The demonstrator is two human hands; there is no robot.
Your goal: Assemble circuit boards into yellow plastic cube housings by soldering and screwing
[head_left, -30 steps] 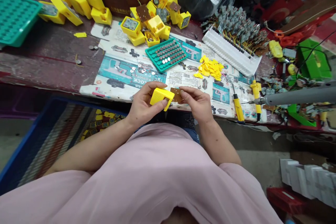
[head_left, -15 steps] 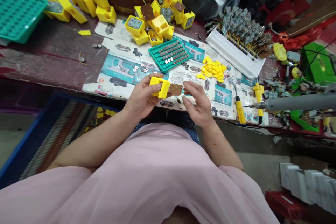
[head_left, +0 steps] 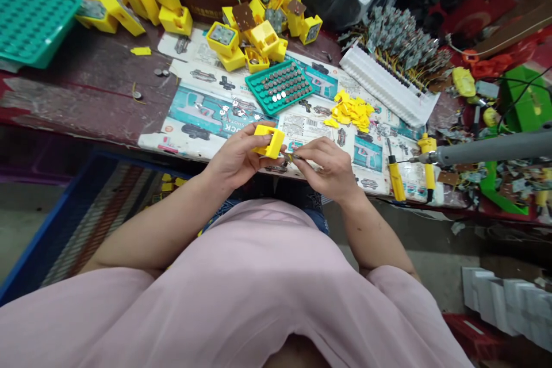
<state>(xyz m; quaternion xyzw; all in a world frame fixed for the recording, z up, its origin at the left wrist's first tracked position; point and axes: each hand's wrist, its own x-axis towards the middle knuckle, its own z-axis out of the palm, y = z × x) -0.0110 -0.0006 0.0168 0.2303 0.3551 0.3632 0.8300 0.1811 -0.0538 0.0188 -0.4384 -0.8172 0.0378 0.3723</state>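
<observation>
My left hand (head_left: 237, 158) grips a yellow plastic housing (head_left: 272, 144), the thumb on its near side and its open slot facing up. Close to the housing's right side, my right hand (head_left: 328, 164) pinches a small circuit board (head_left: 295, 156) between thumb and fingertips. That board is seen nearly edge-on, with a bit of yellow beside it, and the fingers cover much of it. Beyond my hands lies a small green tray (head_left: 280, 87) with rows of round metal discs. A heap of small yellow plastic pieces (head_left: 351, 110) is to its right.
Yellow housings (head_left: 263, 37) are piled at the back. A white foam rack (head_left: 383, 86) holds wired parts. At right are a yellow-handled screwdriver (head_left: 395, 178) and a grey rod-shaped tool (head_left: 487, 150) jutting in. A larger green tray (head_left: 34, 17) stands far left, a blue crate (head_left: 52, 230) below.
My right hand has moved in and closed its fingers at the brown circuit board, which has tipped from flat to nearly edge-on. The housing has shifted slightly right in my left hand.
</observation>
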